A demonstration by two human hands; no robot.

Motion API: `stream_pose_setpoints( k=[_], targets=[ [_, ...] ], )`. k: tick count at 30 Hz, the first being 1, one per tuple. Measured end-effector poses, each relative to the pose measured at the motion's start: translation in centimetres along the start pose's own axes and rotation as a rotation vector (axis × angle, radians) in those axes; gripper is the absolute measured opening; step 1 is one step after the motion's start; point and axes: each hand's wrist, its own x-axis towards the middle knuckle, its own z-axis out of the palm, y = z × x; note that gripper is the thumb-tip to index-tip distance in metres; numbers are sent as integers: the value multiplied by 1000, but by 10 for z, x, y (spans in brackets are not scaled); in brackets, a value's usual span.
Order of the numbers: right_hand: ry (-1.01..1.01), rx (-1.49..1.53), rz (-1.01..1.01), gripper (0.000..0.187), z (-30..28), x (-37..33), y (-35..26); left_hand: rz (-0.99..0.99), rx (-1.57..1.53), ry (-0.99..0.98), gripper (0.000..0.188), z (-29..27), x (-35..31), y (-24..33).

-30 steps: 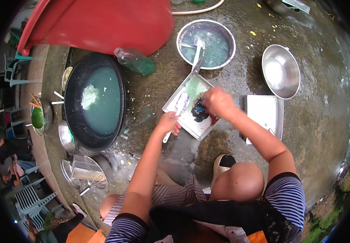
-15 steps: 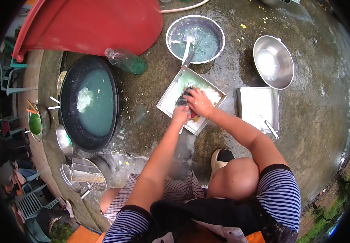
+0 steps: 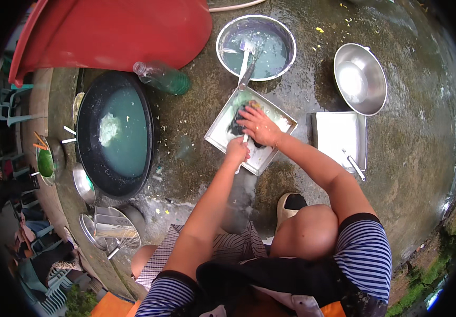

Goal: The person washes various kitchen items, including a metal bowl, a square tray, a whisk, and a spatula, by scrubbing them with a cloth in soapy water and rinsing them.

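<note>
Head view, looking down on wet concrete ground.

Centre of the frame: one square metal tray (image 3: 222,132), tilted as a diamond. On it, right hand (image 3: 257,126), fingers spread flat and pressing a dark scrubbing pad (image 3: 237,124) onto the tray's upper part. Just below, left hand (image 3: 237,152), fingers curled tight around a thin white handle (image 3: 239,168) at the tray's lower edge; what kind of tool, too small to tell.

Counted around: two round metal bowls, one with bluish water (image 3: 256,46) and a utensil at upper centre, one empty (image 3: 359,78) at upper right. One second tray (image 3: 338,138) right of centre, upside down, with a small metal tool (image 3: 355,165) at its lower corner. One big black pan (image 3: 114,134) of cloudy water at left. One plastic bottle (image 3: 162,78) of green liquid lying between pan and water bowl. One red tub (image 3: 117,31) across the upper left.

Left edge: several small metal dishes and lids stacked, blurred. Bare knee and one shoe (image 3: 287,205) below the tray, close under the right forearm.
</note>
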Motion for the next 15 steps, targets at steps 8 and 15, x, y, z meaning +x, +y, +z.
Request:
stream_pose_setpoints(
  k=[8, 15],
  targets=[
    [-41, 107, 122, 30, 24, -4, -21, 368, 562, 303, 16, -5, -13, 6],
    [111, -71, 32, 29, -3, 10, 10, 330, 886, 219, 25, -4, -31, 27]
  ],
)
